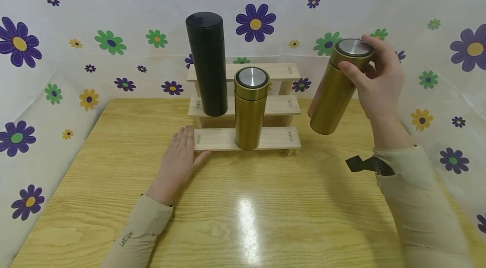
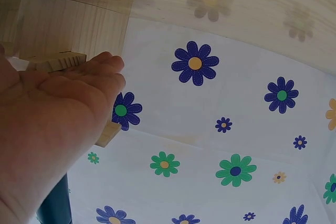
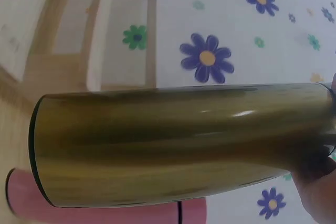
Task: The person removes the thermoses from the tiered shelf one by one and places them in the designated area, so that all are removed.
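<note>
My right hand [image 1: 383,78] grips a gold thermos flask [image 1: 334,95] near its silver-topped lid. That flask leans and appears raised beside the right end of a three-tier wooden stand [image 1: 212,138]. A pink flask [image 3: 105,212] is mostly hidden behind it in the head view. Straight fingers of my left hand [image 1: 178,158] touch the left end of the stand's lowest tier, palm down. A second gold thermos flask [image 1: 250,112] stands upright on the lowest tier. Behind it, to the left, a black flask [image 1: 209,69] stands on the middle tier.
The stand sits toward the back of a wood-grain table [image 1: 212,217]. A white cloth [image 1: 152,6] printed with flowers hangs behind and at the sides. Black straps cross the right sleeve [image 1: 414,192].
</note>
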Tool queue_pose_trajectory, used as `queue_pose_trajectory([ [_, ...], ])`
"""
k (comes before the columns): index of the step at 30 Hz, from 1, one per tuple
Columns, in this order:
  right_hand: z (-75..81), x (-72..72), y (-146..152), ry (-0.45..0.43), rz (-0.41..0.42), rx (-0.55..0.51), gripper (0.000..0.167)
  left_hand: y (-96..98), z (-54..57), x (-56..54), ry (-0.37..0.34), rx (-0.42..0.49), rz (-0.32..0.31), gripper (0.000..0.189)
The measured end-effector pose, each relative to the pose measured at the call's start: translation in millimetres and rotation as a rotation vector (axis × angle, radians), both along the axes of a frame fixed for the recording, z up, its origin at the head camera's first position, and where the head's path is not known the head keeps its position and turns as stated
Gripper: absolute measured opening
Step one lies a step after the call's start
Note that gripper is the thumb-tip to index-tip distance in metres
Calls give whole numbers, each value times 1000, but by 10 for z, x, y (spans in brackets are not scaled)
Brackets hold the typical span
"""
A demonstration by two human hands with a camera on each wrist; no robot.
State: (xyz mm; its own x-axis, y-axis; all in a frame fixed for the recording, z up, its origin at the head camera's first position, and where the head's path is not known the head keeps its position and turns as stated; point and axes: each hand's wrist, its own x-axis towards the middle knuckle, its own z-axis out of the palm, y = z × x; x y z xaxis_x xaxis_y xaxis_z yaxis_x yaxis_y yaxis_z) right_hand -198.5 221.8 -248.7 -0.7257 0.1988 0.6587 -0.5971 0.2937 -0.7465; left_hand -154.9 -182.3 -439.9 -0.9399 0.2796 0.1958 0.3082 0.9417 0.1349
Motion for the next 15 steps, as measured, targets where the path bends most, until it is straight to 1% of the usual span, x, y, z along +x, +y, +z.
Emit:
queue_pose_trajectory([
  [5, -140, -1, 249, -85, -87, 43, 51, -2, 17, 15, -9, -4, -1, 89],
  [7, -201, -8, 343, -118, -136, 66, 51, 2, 24, 20, -11, -2, -1, 89],
  [12, -331, -58, 536, -193, -226, 56, 51, 7, 24, 17, 0, 0, 1, 89],
  [15, -390, -101, 632, -224, -243, 26, 51, 6, 25, 14, -2, -1, 3, 89],
])
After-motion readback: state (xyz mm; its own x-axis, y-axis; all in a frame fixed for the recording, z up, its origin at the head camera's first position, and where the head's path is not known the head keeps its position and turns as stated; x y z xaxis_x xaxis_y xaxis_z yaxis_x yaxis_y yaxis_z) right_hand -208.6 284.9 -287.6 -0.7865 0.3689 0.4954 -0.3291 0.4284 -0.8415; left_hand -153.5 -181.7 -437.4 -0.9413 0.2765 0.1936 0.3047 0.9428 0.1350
